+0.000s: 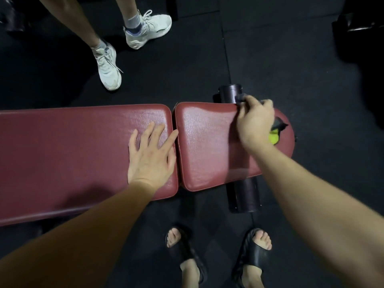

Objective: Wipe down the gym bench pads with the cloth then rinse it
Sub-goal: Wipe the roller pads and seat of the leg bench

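In the head view, the left hand (150,154) lies flat with fingers (159,132) spread and released on the long red pad (72,146), beside the gap. The right hand (254,123) clenches a dark cloth (279,125) with a yellow-green patch, pressed against the far edge of the short red pad (207,142). Black foam rollers (243,196) flank that pad. A bystander's white sneakers (108,65) stand on the black floor (270,48) beyond.

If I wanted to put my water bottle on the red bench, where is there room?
The long pad is bare to the left of the left hand, which lies flat near the gap. The short pad has a free patch between that gap and the right hand. Its far end is crowded: the right hand grips the cloth there.
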The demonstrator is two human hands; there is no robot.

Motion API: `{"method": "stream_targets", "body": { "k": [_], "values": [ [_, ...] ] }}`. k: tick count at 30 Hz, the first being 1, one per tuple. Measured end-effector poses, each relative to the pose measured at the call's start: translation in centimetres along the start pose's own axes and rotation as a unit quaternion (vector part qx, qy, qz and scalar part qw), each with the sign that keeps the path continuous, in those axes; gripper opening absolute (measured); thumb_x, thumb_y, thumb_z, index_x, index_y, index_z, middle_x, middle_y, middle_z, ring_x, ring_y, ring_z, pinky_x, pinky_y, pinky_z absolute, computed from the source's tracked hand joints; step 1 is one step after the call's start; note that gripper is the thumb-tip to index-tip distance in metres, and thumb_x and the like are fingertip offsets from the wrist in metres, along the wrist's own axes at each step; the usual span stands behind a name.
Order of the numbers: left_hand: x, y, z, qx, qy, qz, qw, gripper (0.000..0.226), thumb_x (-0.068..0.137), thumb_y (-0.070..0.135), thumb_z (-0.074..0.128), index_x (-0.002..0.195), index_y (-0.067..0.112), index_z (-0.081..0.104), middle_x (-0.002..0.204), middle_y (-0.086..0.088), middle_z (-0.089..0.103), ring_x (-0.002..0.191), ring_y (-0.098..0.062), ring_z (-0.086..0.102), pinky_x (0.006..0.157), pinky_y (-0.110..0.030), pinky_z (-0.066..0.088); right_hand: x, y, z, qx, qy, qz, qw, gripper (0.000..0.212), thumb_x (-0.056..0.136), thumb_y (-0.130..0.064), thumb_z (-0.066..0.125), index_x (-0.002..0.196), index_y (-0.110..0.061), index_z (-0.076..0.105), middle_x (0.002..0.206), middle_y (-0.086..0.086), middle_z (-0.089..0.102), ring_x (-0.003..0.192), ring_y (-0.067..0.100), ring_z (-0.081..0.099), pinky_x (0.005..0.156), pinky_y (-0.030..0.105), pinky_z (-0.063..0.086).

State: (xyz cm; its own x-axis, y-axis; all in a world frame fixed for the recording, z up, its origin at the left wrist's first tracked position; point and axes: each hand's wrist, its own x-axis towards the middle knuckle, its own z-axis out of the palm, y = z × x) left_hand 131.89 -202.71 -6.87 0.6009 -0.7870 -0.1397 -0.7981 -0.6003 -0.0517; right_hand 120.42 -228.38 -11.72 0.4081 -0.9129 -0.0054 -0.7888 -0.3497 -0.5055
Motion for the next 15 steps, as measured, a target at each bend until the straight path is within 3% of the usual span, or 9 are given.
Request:
{"method": "stream_targets", "body": {
  "k": [4,8,10,12,15],
  "values": [
    [0.0,0.0,0.0,0.006,-0.005,0.003,1.000,0.047,0.104,0.038,0.039,0.151,0.041,0.046,0.161,-0.004,0.036,0.155,-0.027,0.020,0.125,-0.056,0.008,-4.2,-8.0,2.5,0.060,-0.028,-0.085,0.994,0.029,0.094,-0.024,0.057,0.117,-0.020,0.075,0.104,0.019,0.059,0.093,0.039,0.057,0.082,0.043,0.052],
    [0.0,-0.1,0.0,0.008,-0.001,0.008,1.000,0.047,0.103,0.038,0.041,0.150,0.040,0.048,0.162,-0.005,0.036,0.155,-0.028,0.020,0.124,-0.057,0.009,-2.3,-3.9,0.7,0.038,-0.073,-0.188,0.979,0.032,0.097,-0.028,0.057,0.126,-0.027,0.071,0.106,0.016,0.055,0.095,0.038,0.056,0.082,0.042,0.052],
    [0.0,-0.1,-0.1,0.007,-0.004,0.009,1.000,0.047,0.104,0.038,0.042,0.150,0.040,0.048,0.162,-0.005,0.035,0.155,-0.029,0.020,0.124,-0.058,0.009,-0.1,0.5,-0.7,-0.004,-0.051,-0.135,0.989,0.034,0.096,-0.031,0.055,0.127,-0.032,0.070,0.109,0.016,0.054,0.098,0.039,0.055,0.085,0.043,0.052],
    [0.0,-0.1,-0.1,0.013,-0.007,0.006,1.000,0.047,0.104,0.040,0.041,0.151,0.042,0.047,0.162,-0.004,0.034,0.155,-0.028,0.019,0.124,-0.057,0.008,0.5,2.8,-1.4,0.000,-0.011,-0.059,0.998,0.034,0.098,-0.028,0.055,0.129,-0.027,0.070,0.112,0.017,0.053,0.102,0.039,0.055,0.092,0.041,0.050],
    [0.0,-0.1,0.1,0.018,-0.010,0.004,1.000,0.047,0.105,0.042,0.037,0.151,0.042,0.046,0.162,-0.003,0.034,0.155,-0.027,0.018,0.124,-0.056,0.008,-2.7,-1.3,0.3,0.025,0.022,0.026,0.999,0.031,0.097,-0.025,0.057,0.124,-0.020,0.072,0.108,0.018,0.054,0.098,0.037,0.055,0.090,0.038,0.043]
  ]
}}
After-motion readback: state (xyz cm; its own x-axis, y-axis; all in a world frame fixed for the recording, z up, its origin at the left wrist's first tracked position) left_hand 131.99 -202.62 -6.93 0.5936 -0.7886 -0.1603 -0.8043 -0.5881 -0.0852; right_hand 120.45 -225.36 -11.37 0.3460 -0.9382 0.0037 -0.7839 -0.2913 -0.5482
